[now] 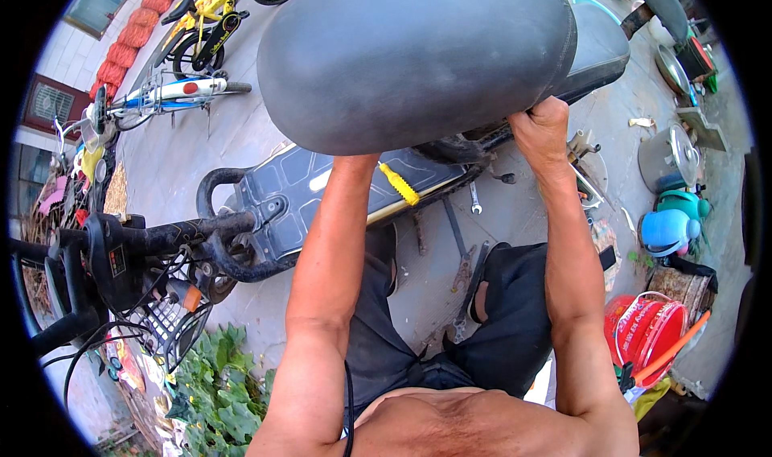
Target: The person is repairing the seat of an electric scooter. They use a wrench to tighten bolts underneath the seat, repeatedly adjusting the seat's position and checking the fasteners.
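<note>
A large black padded seat (418,55) of an electric scooter fills the upper middle, tilted up above the scooter's footboard (289,195). My left forearm (330,248) reaches up under the seat's near edge; the seat hides that hand and its fingers. My right hand (544,127) is closed on the seat's lower right edge, knuckles outward, with its fingertips out of sight. Beside my left wrist, a screwdriver with a yellow handle (400,185) rests on the footboard, its tip partly hidden.
An open-end wrench (475,198) and other metal tools (462,272) lie on the ground between my feet. The handlebar (104,248) stands at left, near leafy plants (225,384). Children's bicycles (209,43) are far left; a red bucket (647,336) and a metal pot (667,159) are right.
</note>
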A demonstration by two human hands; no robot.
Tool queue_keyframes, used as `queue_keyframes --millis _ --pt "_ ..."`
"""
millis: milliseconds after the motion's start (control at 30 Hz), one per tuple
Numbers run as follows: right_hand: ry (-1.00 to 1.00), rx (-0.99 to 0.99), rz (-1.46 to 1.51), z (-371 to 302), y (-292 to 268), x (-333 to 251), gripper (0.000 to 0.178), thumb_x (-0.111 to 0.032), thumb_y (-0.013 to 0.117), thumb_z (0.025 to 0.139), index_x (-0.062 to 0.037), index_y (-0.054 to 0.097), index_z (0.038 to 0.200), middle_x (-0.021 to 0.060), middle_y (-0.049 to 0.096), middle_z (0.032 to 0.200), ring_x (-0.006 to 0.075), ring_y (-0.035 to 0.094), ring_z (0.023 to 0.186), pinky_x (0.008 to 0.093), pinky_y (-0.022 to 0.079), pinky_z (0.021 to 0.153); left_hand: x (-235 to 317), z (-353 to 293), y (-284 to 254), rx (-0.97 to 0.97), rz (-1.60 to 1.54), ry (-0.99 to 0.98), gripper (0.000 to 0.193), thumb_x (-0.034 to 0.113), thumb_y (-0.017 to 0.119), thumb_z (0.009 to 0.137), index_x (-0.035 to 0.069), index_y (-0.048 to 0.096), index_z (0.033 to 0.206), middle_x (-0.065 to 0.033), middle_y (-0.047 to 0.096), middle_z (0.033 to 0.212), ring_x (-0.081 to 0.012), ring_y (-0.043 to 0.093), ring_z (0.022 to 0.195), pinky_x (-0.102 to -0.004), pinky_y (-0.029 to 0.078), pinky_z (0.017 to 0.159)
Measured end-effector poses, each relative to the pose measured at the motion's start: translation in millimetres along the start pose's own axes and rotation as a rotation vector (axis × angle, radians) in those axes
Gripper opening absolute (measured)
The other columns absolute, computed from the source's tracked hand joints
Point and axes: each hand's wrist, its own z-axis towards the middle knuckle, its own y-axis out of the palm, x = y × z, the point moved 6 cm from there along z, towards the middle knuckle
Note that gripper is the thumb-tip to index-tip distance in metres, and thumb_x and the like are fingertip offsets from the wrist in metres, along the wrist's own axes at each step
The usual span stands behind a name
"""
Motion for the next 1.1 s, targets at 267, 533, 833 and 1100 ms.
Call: queue_keyframes --millis 267,533,833,1100 --pt "0.105 0.011 0.194 -0.6 7.9 2.1 0.011 -0.007 0.065 0.075 0.0022 0.062 0.08 0.0167 0.062 0.065 0.0193 0.059 0.054 0.0299 0.046 0.055 0.9 -0.1 -2.2 0.006 0.085 0.041 0.038 0.027 0.057 0.087 0.008 0.052 0.12 -0.0094 0.054 0.119 -0.0239 0.047 0.11 -0.04 0.036 0.094" --pt "0.154 -0.137 0.038 -20.5 32.7 10.0 0.018 -0.014 0.057 0.076 0.0027 0.064 0.077 0.0213 0.061 0.07 0.0363 0.063 0.069 0.0396 0.048 0.059 12.1 -2.7 10.9 -0.105 0.588 0.263 0.041 0.031 0.053 0.089 0.009 0.05 0.123 -0.0099 0.051 0.123 -0.0252 0.045 0.114 -0.0403 0.033 0.098" --pt "0.071 -0.051 0.015 -15.1 24.8 -2.3 0.022 -0.021 0.061 0.08 0.0009 0.06 0.077 0.0224 0.058 0.072 0.0403 0.059 0.071 0.0431 0.048 0.059 11.0 0.7 3.9 -0.114 0.476 0.197 0.044 0.029 0.053 0.09 0.008 0.046 0.127 -0.0103 0.049 0.127 -0.026 0.044 0.117 -0.0404 0.033 0.1" --pt "0.14 -0.05 0.164 -29.0 52.8 1.7 0.014 -0.011 0.058 0.079 -0.0019 0.062 0.089 0.0234 0.059 0.081 0.0403 0.058 0.079 0.0411 0.049 0.063 9.2 -4.8 1.6 -0.159 0.436 0.146 0.047 0.028 0.054 0.091 0.008 0.042 0.131 -0.0107 0.047 0.131 -0.0267 0.044 0.119 -0.0404 0.032 0.101"
